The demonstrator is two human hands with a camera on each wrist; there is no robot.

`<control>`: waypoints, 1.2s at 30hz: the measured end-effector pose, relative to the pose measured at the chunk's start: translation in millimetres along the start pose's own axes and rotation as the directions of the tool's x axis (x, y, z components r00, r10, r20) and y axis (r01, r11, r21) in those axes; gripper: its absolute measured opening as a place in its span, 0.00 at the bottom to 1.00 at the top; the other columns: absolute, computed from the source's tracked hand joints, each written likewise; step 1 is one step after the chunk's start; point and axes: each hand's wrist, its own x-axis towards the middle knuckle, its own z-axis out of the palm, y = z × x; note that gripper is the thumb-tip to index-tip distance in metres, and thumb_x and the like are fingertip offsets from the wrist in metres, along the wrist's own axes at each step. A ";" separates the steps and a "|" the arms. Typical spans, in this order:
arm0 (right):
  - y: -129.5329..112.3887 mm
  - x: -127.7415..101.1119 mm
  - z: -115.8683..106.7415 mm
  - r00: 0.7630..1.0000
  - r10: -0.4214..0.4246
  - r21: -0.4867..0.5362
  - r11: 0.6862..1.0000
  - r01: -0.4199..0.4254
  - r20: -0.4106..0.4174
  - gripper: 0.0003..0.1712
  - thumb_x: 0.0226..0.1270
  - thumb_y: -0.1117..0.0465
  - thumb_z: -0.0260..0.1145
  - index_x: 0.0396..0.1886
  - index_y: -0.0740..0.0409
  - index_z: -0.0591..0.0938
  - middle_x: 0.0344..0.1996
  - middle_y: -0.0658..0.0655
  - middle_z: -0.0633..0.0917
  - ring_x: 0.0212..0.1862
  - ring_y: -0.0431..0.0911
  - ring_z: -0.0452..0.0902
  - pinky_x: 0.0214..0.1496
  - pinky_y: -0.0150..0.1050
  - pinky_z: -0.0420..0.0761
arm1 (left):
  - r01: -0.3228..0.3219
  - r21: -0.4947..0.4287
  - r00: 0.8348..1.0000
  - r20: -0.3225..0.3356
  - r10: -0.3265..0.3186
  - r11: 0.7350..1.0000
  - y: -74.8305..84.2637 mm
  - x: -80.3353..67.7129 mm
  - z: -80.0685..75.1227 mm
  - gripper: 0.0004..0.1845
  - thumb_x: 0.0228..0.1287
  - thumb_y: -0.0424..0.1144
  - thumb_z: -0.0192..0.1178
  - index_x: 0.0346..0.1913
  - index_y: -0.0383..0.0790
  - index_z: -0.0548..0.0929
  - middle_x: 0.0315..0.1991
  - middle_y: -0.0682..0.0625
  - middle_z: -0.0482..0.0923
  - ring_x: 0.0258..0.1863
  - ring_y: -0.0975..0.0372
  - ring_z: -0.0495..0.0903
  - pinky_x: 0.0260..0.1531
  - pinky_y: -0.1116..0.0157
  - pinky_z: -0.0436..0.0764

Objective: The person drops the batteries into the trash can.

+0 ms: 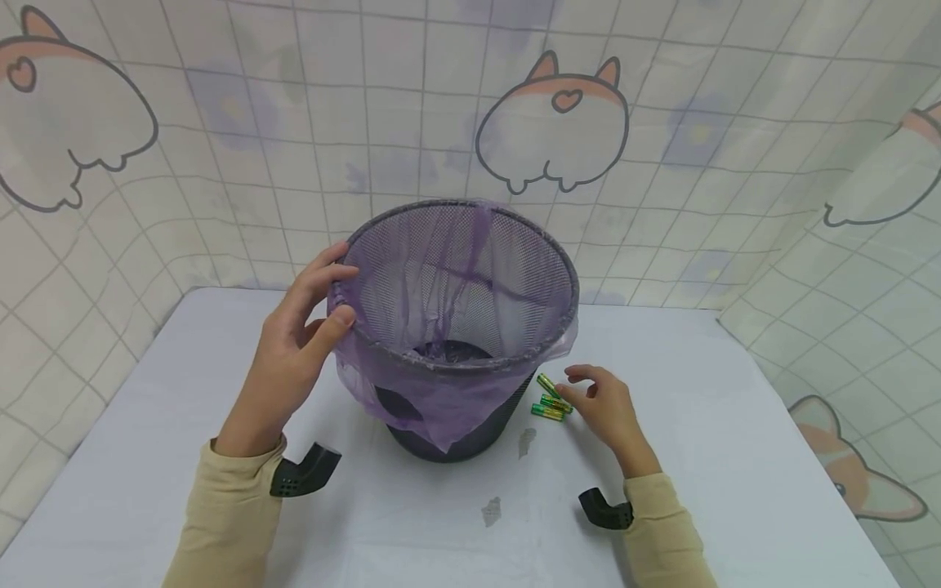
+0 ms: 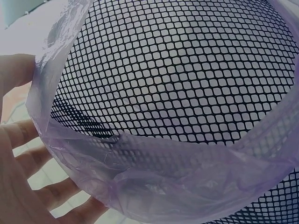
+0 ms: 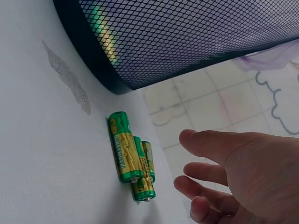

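Observation:
A black mesh wastebasket (image 1: 525,233) stands at the middle of the white table, lined with a thin purple bag (image 1: 441,396) folded over its rim. My left hand (image 1: 334,290) holds the rim on the left side, thumb on the edge and fingers outside. The left wrist view shows the mesh (image 2: 187,70), the bag's folded edge (image 2: 177,182) and my left hand (image 2: 18,154) behind it. Three green batteries (image 1: 551,400) lie side by side on the table right of the basket's base. My right hand (image 1: 581,388) hovers beside them with relaxed fingers, holding nothing. In the right wrist view the batteries (image 3: 128,156) are apart from the right hand (image 3: 187,161).
The white table (image 1: 735,425) has small grey marks (image 1: 491,510) in front of the basket. Black wrist mounts (image 1: 301,474) sit on both sleeves. A tiled cartoon-print curtain (image 1: 559,131) closes off the back and sides.

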 end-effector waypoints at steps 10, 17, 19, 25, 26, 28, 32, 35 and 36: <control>3.9 2.6 7.5 0.999 -0.032 -0.015 0.999 0.032 -0.043 0.19 0.61 0.56 0.70 0.49 0.61 0.83 0.43 0.62 0.85 0.34 0.47 0.70 0.35 0.36 0.68 | -0.002 -0.015 1.000 0.018 0.003 1.000 -1.1 0.3 -1.1 0.21 0.71 0.31 0.51 0.65 0.39 0.70 0.76 0.54 0.55 0.75 0.53 0.57 0.53 0.76 0.74; 6.6 6.4 12.6 0.997 -0.046 -0.018 0.999 0.045 -0.065 0.17 0.61 0.56 0.70 0.47 0.61 0.84 0.41 0.61 0.86 0.33 0.46 0.70 0.36 0.37 0.68 | 0.005 -0.015 1.000 0.029 -0.005 1.000 -0.4 0.7 -2.3 0.21 0.71 0.31 0.50 0.65 0.39 0.69 0.76 0.54 0.55 0.75 0.53 0.57 0.54 0.75 0.73; 7.0 7.3 13.8 0.996 -0.050 -0.016 0.999 0.049 -0.070 0.17 0.61 0.57 0.70 0.47 0.61 0.84 0.41 0.61 0.86 0.32 0.46 0.70 0.36 0.37 0.68 | 0.011 -0.004 0.999 0.032 -0.011 1.000 -0.1 0.6 -2.7 0.21 0.71 0.32 0.50 0.66 0.40 0.69 0.76 0.55 0.54 0.75 0.54 0.57 0.54 0.75 0.73; 7.1 8.6 17.1 0.997 -0.045 -0.021 0.999 0.044 -0.066 0.15 0.61 0.58 0.69 0.46 0.60 0.85 0.38 0.60 0.86 0.32 0.46 0.70 0.35 0.37 0.68 | 0.018 0.013 0.999 0.038 -0.018 1.000 0.2 0.4 -3.2 0.21 0.71 0.32 0.50 0.66 0.41 0.69 0.76 0.55 0.54 0.74 0.55 0.58 0.55 0.76 0.72; 7.2 8.8 17.6 0.997 -0.043 -0.024 0.999 0.042 -0.064 0.15 0.61 0.58 0.69 0.46 0.60 0.85 0.38 0.60 0.86 0.32 0.46 0.70 0.36 0.37 0.68 | 0.017 0.013 0.999 0.037 -0.018 1.000 0.3 0.4 -3.1 0.21 0.71 0.32 0.50 0.66 0.41 0.69 0.76 0.55 0.54 0.74 0.55 0.58 0.55 0.75 0.72; 7.5 9.4 18.4 0.997 -0.041 -0.027 0.999 0.040 -0.062 0.15 0.61 0.58 0.69 0.46 0.61 0.85 0.37 0.60 0.86 0.33 0.47 0.71 0.36 0.37 0.68 | 0.016 0.009 0.999 0.037 -0.017 1.000 0.3 0.4 -3.0 0.21 0.71 0.31 0.50 0.66 0.40 0.69 0.76 0.55 0.54 0.74 0.55 0.58 0.55 0.75 0.72; 8.4 9.8 20.0 0.998 -0.033 -0.025 0.999 0.032 -0.055 0.15 0.62 0.58 0.69 0.46 0.60 0.85 0.36 0.60 0.85 0.33 0.47 0.71 0.37 0.38 0.69 | 0.018 0.007 0.999 0.037 -0.018 1.000 0.1 0.6 -2.7 0.21 0.71 0.32 0.50 0.66 0.41 0.69 0.76 0.55 0.54 0.74 0.54 0.58 0.55 0.75 0.72; 9.1 10.1 21.1 0.998 -0.033 -0.019 0.999 0.033 -0.051 0.15 0.61 0.58 0.69 0.45 0.61 0.85 0.36 0.60 0.85 0.33 0.46 0.71 0.37 0.37 0.69 | 0.021 0.014 0.999 0.037 -0.021 1.000 -0.2 0.6 -2.7 0.22 0.71 0.32 0.50 0.66 0.41 0.69 0.76 0.56 0.54 0.75 0.54 0.57 0.55 0.75 0.72; 9.3 10.4 21.3 0.998 -0.035 -0.017 0.999 0.034 -0.050 0.15 0.61 0.58 0.69 0.45 0.61 0.85 0.36 0.60 0.85 0.33 0.46 0.71 0.36 0.37 0.69 | 0.022 0.016 0.999 0.038 -0.022 1.000 -0.3 0.5 -2.7 0.22 0.71 0.32 0.50 0.66 0.41 0.69 0.76 0.56 0.54 0.75 0.54 0.57 0.55 0.75 0.72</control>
